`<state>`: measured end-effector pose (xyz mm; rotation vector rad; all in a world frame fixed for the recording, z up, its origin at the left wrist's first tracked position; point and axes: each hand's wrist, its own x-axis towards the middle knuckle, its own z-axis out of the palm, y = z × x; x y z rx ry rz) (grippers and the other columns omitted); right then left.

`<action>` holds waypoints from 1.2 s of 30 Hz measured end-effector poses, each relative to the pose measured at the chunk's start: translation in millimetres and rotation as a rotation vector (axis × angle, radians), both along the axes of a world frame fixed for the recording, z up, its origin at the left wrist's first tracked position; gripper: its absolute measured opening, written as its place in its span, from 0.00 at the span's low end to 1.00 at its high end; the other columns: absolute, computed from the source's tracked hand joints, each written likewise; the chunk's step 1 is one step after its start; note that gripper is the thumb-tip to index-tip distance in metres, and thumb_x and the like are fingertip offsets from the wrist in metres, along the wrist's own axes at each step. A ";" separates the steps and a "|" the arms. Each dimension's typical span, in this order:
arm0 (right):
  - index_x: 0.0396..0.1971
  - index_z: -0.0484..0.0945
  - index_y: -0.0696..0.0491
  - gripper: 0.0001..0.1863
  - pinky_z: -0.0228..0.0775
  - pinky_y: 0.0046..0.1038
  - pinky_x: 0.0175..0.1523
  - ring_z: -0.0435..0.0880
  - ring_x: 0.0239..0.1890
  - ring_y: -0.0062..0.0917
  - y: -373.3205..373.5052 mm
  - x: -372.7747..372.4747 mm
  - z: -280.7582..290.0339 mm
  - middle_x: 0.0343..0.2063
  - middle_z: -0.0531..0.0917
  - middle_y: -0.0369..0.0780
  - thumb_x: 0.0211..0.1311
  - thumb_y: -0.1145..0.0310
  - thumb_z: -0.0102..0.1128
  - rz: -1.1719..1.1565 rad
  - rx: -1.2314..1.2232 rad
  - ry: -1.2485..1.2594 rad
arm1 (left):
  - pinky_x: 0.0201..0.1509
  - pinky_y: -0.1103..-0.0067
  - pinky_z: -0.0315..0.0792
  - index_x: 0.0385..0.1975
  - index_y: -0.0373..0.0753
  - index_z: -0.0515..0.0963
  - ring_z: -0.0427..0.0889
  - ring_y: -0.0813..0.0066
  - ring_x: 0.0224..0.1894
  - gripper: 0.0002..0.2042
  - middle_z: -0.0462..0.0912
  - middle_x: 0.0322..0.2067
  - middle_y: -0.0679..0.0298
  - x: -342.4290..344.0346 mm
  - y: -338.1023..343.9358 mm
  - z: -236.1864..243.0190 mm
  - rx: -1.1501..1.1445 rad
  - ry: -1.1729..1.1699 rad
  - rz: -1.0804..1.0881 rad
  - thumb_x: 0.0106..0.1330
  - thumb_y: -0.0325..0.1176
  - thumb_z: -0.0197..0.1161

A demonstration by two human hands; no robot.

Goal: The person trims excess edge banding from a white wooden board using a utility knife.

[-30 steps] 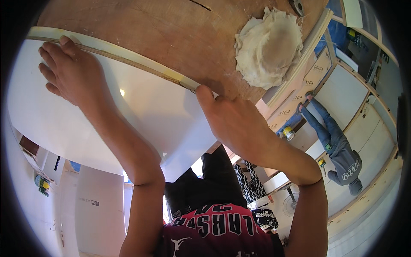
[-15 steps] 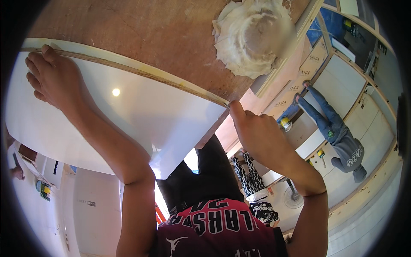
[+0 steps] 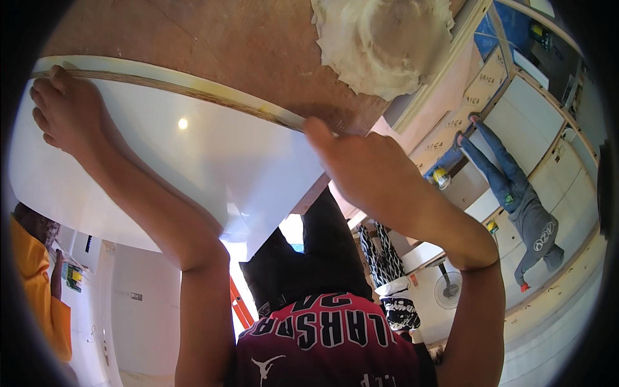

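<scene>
A glossy white panel with a layered plywood edge lies before me at the left, against a brown wooden surface. My left hand rests on the panel's far left part, fingers apart and slightly bent, thumb by the plywood edge. At the panel's right part, my right hand is closed, its thumb pressed along the same edge. Whatever it holds is hidden behind the fingers. A cream, ragged-rimmed lump sits on the brown surface, beyond my right hand.
A person in grey is at the right among white panels and wooden framing. Another person in patterned trousers stands near a fan. An orange-clothed person is at the left rim, beside a green tool.
My right hand has slid left along the plywood edge from the panel's corner. The left hand stays on the panel. An orange-clothed person has come into view at the left.
</scene>
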<state>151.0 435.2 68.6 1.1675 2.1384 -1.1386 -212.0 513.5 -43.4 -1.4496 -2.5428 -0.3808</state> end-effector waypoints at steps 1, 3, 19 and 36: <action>0.46 0.67 0.57 0.12 0.82 0.37 0.26 0.89 0.23 0.42 -12.1 12.0 4.4 0.20 0.84 0.45 0.68 0.74 0.59 0.016 -0.001 -0.066 | 0.79 0.51 0.52 0.68 0.43 0.71 0.61 0.46 0.78 0.27 0.70 0.73 0.64 -1.1 0.6 -2.0 0.009 0.000 -0.002 0.79 0.52 0.39; 0.47 0.67 0.57 0.11 0.81 0.37 0.25 0.90 0.24 0.42 -29.2 29.1 16.9 0.23 0.85 0.46 0.69 0.73 0.57 0.011 -0.061 -0.195 | 0.79 0.51 0.53 0.68 0.43 0.71 0.60 0.47 0.78 0.28 0.70 0.74 0.64 -2.8 -0.7 -3.5 0.015 -0.004 -0.019 0.79 0.52 0.39; 0.44 0.68 0.57 0.14 0.81 0.29 0.24 0.89 0.20 0.34 -10.5 -0.5 -0.4 0.18 0.84 0.42 0.65 0.71 0.63 0.029 0.121 0.017 | 0.84 0.54 0.46 0.79 0.45 0.62 0.54 0.55 0.82 0.34 0.59 0.80 0.63 3.7 1.3 4.9 -0.047 -0.060 0.037 0.81 0.57 0.34; 0.49 0.65 0.54 0.16 0.81 0.40 0.29 0.89 0.26 0.45 -18.2 11.6 3.2 0.25 0.85 0.47 0.66 0.76 0.59 0.006 -0.053 -0.121 | 0.81 0.52 0.50 0.73 0.46 0.69 0.59 0.48 0.79 0.29 0.66 0.77 0.65 -6.2 -3.0 -3.3 -0.001 -0.015 -0.008 0.79 0.52 0.39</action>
